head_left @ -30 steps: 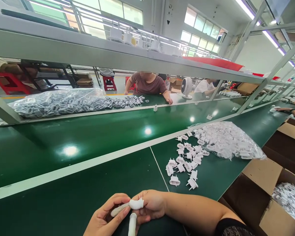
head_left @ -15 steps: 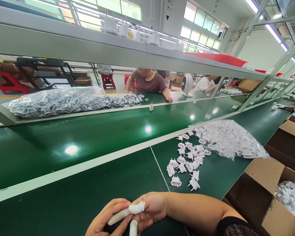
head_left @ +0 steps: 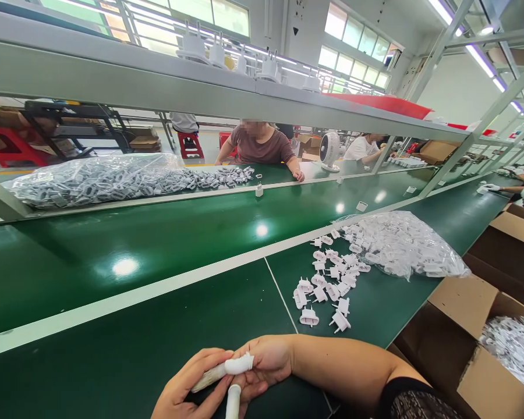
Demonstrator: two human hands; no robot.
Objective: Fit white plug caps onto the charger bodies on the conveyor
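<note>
My left hand is at the bottom centre, its fingers closed on a white finger cot that covers a finger of my right hand. That finger points left between the left hand's fingers, while the right palm is partly turned up. The other right fingers are loosely bent, with no part visible in them. A second white finger cot covers another digit below; overlap hides which hand it belongs to. Several white two-pin plug pieces lie loose on the green worktop beyond the right forearm.
A clear bag of white plug pieces lies at right, near open cardboard boxes. Beyond a pale rail runs a green conveyor carrying a white adapter. Opposite sits a person near another bag of pieces. A shelf crosses overhead.
The adapter and other white pieces on the conveyor have moved left. My view has shifted slightly. Both hands keep nearly the same pose, with the left still on the finger cot.
</note>
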